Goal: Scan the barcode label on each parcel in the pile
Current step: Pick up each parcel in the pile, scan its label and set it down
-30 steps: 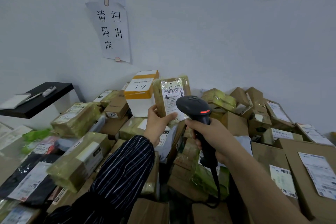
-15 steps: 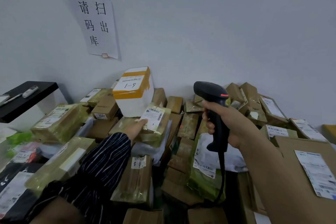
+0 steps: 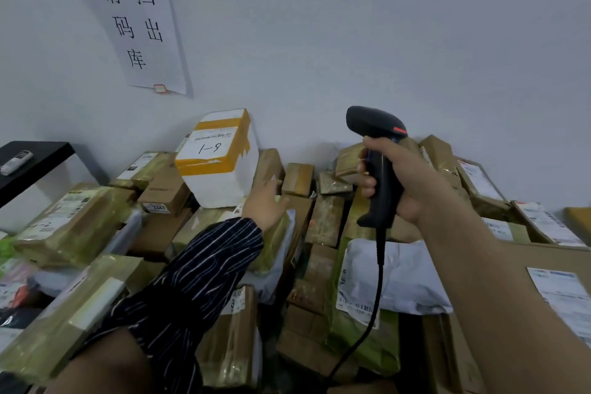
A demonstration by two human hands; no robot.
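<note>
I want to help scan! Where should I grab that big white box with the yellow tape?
Grip the white box by its plain sides below the tape, coming from the front. It sits tilted atop the pile with its label facing up, so side holds probably keep that label uncovered.

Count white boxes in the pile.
1. The white box sits on top of the pile by the wall, yellow tape round its top, just left of the left hand. More may be buried underneath.
</note>
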